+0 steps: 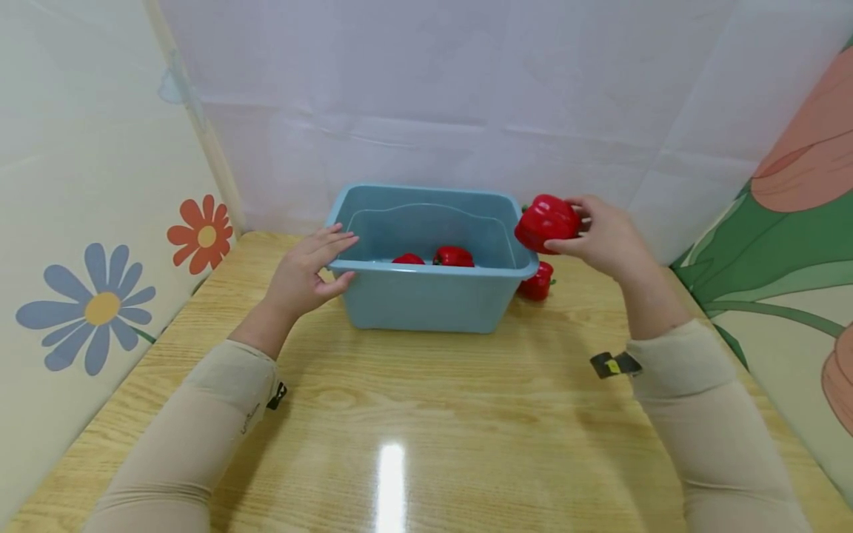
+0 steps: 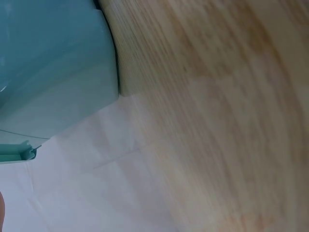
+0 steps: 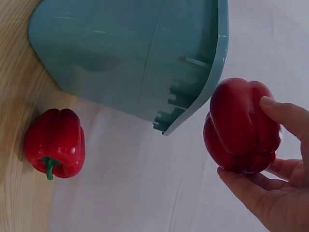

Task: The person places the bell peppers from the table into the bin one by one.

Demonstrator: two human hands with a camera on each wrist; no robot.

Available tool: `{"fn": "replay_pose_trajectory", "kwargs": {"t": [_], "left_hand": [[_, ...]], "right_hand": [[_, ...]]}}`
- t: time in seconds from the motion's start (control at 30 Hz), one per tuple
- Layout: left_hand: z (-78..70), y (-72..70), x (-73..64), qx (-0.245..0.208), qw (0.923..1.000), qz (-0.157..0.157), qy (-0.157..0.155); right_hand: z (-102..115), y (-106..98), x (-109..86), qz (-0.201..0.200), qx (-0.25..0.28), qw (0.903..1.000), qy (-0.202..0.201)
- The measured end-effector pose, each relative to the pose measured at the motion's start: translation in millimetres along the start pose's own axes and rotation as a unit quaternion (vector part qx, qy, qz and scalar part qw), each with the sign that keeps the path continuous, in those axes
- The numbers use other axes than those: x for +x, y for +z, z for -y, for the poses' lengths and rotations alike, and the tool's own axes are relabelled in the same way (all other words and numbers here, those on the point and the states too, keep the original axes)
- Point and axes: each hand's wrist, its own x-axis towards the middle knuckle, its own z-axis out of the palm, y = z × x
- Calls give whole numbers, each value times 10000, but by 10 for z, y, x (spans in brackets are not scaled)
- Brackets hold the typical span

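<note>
A red bell pepper [image 1: 548, 223] is gripped between the thumb and fingers of my right hand [image 1: 608, 235], raised beside the right end of a blue plastic bin [image 1: 420, 300]. In the right wrist view that held pepper [image 3: 243, 126] overlaps the bin's rim. My left hand [image 1: 303, 270] rests at the bin's left rim with its fingers fairly straight and spread. Inside the bin lie two more red peppers, one pepper [image 1: 454, 256] near the middle and another [image 1: 408, 258] partly hidden by the front wall. Another bell pepper [image 3: 55, 143], with a green stem, sits on the table outside the bin's right end.
The bin stands on a wood-grain table [image 1: 426, 400] close to a pale, sheet-covered back wall [image 1: 453, 96]. Side panels with painted flowers [image 1: 102, 308] border the table at left and right.
</note>
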Motion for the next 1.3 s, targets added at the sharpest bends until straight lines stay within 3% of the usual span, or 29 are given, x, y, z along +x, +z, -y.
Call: {"fn": "replay_pose_trajectory", "kwargs": {"t": [0.77, 1.3], "left_hand": [[8, -3, 3, 39, 10000, 34, 46], [-5, -12, 6, 32, 10000, 48, 20]], "right_hand": [[204, 182, 79, 151, -20, 9988, -455], [271, 307, 126, 329, -22, 9986, -420]]}}
